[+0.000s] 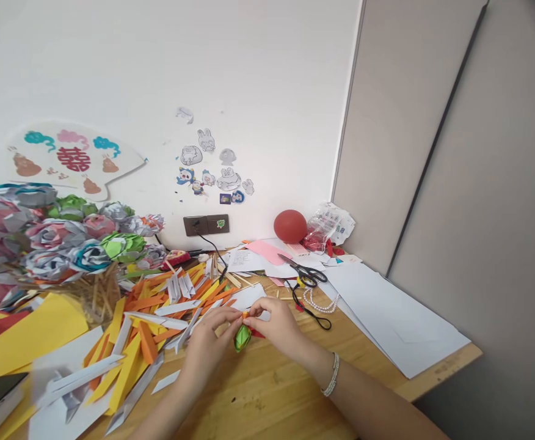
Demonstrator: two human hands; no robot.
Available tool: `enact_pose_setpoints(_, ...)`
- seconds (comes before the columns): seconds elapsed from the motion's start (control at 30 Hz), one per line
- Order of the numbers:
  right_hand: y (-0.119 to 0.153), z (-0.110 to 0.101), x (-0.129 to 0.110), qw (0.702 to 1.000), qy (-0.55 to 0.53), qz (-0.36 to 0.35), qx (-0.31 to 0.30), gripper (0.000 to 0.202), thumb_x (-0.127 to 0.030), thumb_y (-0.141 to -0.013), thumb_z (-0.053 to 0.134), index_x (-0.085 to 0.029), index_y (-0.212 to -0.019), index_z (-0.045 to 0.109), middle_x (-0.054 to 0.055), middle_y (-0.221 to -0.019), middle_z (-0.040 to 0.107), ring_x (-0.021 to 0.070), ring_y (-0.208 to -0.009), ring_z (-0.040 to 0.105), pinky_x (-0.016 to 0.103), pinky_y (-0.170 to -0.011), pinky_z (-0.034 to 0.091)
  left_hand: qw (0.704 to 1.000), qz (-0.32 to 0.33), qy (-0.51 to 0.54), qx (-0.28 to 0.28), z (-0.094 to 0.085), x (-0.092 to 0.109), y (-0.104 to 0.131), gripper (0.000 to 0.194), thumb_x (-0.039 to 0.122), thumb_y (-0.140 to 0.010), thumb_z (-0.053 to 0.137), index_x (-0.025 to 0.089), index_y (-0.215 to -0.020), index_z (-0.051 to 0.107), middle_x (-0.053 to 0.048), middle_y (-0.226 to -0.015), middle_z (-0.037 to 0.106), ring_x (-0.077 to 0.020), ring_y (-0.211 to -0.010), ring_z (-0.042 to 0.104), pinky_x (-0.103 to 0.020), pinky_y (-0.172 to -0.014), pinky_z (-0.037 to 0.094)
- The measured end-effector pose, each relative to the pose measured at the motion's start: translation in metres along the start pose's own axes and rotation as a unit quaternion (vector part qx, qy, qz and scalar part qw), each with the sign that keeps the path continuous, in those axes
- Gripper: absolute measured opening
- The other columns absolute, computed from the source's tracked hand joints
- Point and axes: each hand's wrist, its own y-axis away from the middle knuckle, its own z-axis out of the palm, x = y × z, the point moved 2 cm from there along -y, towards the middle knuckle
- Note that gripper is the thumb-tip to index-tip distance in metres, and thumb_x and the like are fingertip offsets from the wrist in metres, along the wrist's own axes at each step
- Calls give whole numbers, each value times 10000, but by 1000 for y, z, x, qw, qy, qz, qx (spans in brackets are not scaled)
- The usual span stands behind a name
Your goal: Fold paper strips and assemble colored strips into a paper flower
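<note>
Both my hands meet over the front middle of the wooden table. A small folded paper piece, green with a bit of orange at its top, sits between them. My left hand pinches it from the left with thumb and forefinger. From the right, my right hand pinches the orange end, its wrist wearing a beaded bracelet. Something red, partly hidden, shows just behind the green paper. To the left lies a heap of folded paper strips in orange, yellow and white.
Paper flowers stand in a bunch at the left. Black-handled scissors lie behind my right hand, near a pearl string. White sheets cover the right side. A red balloon rests by the wall.
</note>
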Motion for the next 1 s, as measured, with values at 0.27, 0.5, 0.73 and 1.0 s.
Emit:
enact_pose_setpoints(0.27, -2, -6, -4, 992, -98, 63, -53, 122, -259, -657, 658, -162, -640, 586, -14, -641, 583, 114, -605, 540, 224, -572, 432, 999, -7, 7, -53, -9, 8, -3, 183, 348, -735, 524, 199, -643, 578, -21, -697, 631, -198, -718, 578, -325, -717, 430)
enact_pose_setpoints(0.5, -2, 2, 13, 955, -201, 161, -147, 231, -309, -581, 700, -140, -601, 543, -27, -567, 536, 91, -515, 490, 220, -512, 396, 954, -111, 191, -202, 1, -4, -4, 199, 353, -686, 586, 161, -644, 552, 26, -591, 554, -127, -559, 517, -234, -554, 394)
enact_pose_setpoints(0.73, -2, 8, 22, 966, -171, 132, -142, 168, -238, -575, 700, -140, -624, 572, -26, -597, 551, 91, -542, 494, 214, -527, 388, 955, -135, 168, -201, 9, -15, -2, 248, 398, -668, 595, 158, -636, 540, 11, -593, 562, -136, -550, 525, -237, -523, 388)
enact_pose_setpoints(1.0, -4, 7, 25, 973, -153, 111, -133, 158, -214, -577, 702, -141, -572, 562, -23, -595, 570, 105, -569, 524, 224, -553, 417, 974, -93, 108, -179, 10, -15, 0, 232, 384, -691, 561, 174, -605, 513, 23, -573, 557, -132, -541, 521, -234, -513, 393)
